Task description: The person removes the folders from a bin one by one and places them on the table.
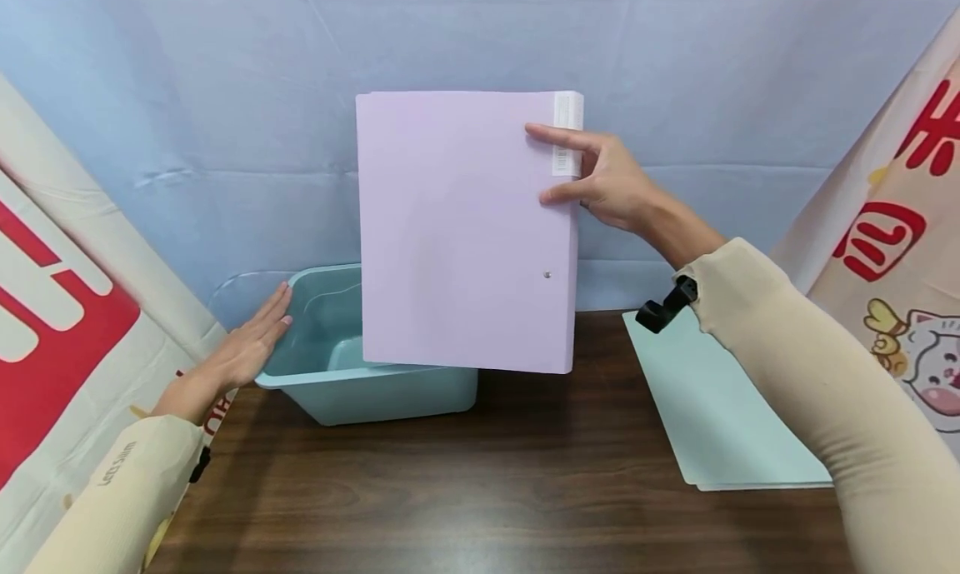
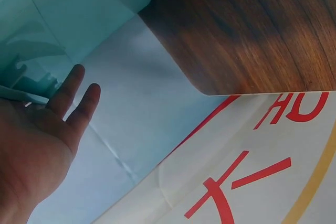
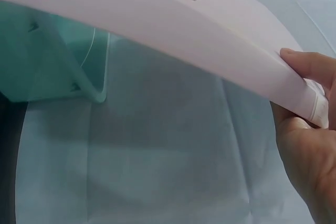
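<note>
A lilac ring binder point(image 1: 457, 224) is held upright in the air by my right hand point(image 1: 611, 174), which grips its spine near the white label point(image 1: 566, 132). In the right wrist view the thumb and fingers wrap the binder's point(image 3: 173, 30) spine edge from both sides. Behind and below its lower left part stands a teal plastic bin point(image 1: 397, 395); the binder covers the bin's right side. My left hand point(image 1: 251, 345) rests with straight fingers against the bin's left rim. In the left wrist view two fingers of the left hand point(image 2: 37, 148) extend beside the teal wall.
Pale green folders or sheets point(image 1: 727, 407) lie on the right of the brown wooden table point(image 1: 525, 482), partly under the right forearm. A blue cloth point(image 1: 225, 99) hangs behind. Printed cloths with red lettering hang at the left point(image 1: 75, 332) and right point(image 1: 900, 224).
</note>
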The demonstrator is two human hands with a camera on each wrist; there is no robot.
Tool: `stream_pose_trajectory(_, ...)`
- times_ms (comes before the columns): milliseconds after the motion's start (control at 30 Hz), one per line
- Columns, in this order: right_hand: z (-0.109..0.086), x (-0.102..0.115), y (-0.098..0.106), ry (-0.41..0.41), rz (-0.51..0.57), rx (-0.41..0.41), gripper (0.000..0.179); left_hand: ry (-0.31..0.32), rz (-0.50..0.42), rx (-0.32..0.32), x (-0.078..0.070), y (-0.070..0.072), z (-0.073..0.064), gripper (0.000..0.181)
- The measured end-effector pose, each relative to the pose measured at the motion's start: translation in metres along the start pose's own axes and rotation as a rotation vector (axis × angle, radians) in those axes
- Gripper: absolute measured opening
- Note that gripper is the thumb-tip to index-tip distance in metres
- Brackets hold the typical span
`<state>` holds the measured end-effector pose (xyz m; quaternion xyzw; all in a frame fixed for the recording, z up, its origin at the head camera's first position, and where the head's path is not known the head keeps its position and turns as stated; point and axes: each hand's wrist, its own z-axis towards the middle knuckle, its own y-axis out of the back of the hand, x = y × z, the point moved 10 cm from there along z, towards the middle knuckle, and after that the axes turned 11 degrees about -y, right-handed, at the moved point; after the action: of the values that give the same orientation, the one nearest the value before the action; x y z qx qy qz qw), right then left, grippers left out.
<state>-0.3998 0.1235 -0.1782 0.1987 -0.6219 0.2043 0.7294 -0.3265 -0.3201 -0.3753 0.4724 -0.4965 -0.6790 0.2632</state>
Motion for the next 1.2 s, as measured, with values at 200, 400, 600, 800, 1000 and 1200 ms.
stream_pose_trajectory(200, -0.012, -0.007, 0.018, -0.03, 0.015, -0.009, 0.084, -0.005, 0.003, 0.004, -0.001, 0.002, -0.001, 0.06)
stream_pose_trajectory(400, -0.025, -0.017, 0.037, -0.077, 0.058, -0.002, 0.086, 0.01, 0.0, 0.015, 0.0, 0.002, -0.001, 0.06)
stream_pose_trajectory(600, -0.041, -0.032, 0.056, -0.141, 0.114, 0.001, 0.085, 0.017, -0.001, 0.036, 0.0, 0.002, 0.0, 0.06)
stream_pose_trajectory(800, -0.056, -0.047, 0.068, -0.189, 0.129, -0.002, 0.086, 0.014, 0.016, 0.032, 0.0, 0.004, 0.001, 0.06)
stream_pose_trajectory(1000, -0.065, -0.054, 0.072, -0.185, 0.151, 0.008, 0.087, 0.01, 0.021, 0.04, 0.001, 0.004, 0.001, 0.06)
stream_pose_trajectory(1200, -0.076, -0.06, 0.077, -0.206, 0.108, 0.021, 0.085, 0.013, 0.025, 0.041, 0.002, 0.004, 0.0, 0.06)
